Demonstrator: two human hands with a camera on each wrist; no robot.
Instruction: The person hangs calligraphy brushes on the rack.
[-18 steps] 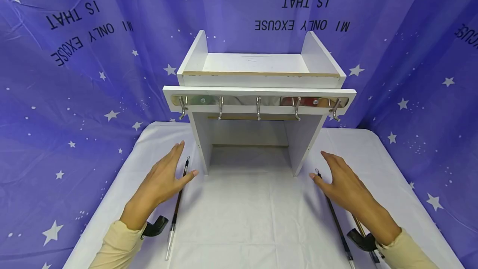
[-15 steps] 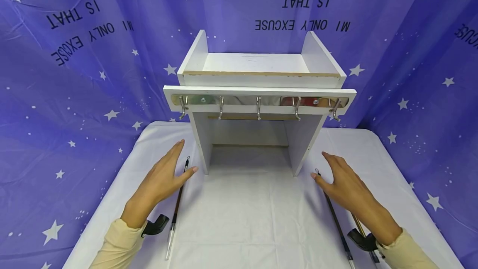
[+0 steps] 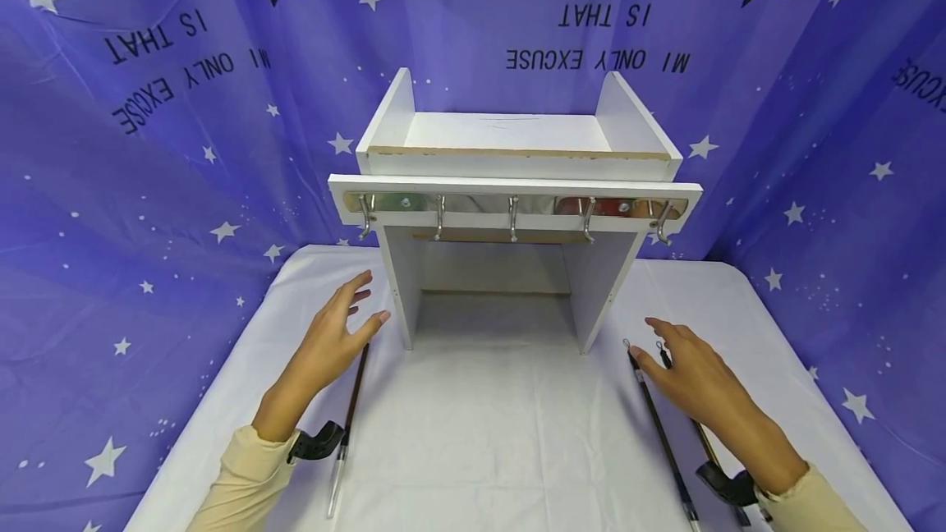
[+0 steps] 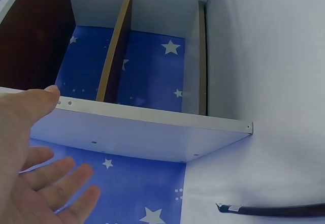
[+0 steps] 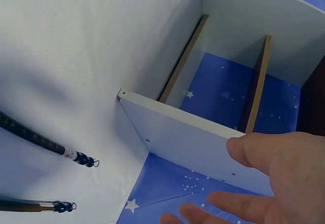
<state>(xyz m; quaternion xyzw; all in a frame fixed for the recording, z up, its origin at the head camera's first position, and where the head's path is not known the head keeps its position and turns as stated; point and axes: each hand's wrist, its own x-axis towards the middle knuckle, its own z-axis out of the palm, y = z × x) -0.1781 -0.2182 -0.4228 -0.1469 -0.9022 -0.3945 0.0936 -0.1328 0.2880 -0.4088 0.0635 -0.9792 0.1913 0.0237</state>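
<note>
A white shelf unit (image 3: 502,166) with a row of metal hooks (image 3: 513,218) on its front board stands at the table's middle. My left hand (image 3: 328,347) hovers left of it, fingers loosely spread and thumb toward the side panel (image 4: 142,132). Below that hand lies a slim brown brush (image 3: 356,392) with a clear cap; its looped end is hidden in the head view. My right hand (image 3: 698,376) is held on the other side, fingers relaxed, holding nothing. Beneath it lie a black brush (image 3: 658,425) and a second brush (image 3: 702,437), both with end loops.
A white cloth (image 3: 502,442) covers the table. Behind and at both sides hangs a purple curtain (image 3: 473,39) with stars and lettering. Inside the unit, a middle shelf (image 5: 259,82) spans between the side panels. Each wrist wears a black camera mount (image 3: 318,440).
The head view has tipped slightly, so the unit sits lower in it. My right hand has drawn back and right, uncovering the second brush's loop; my left hand has shifted slightly forward.
</note>
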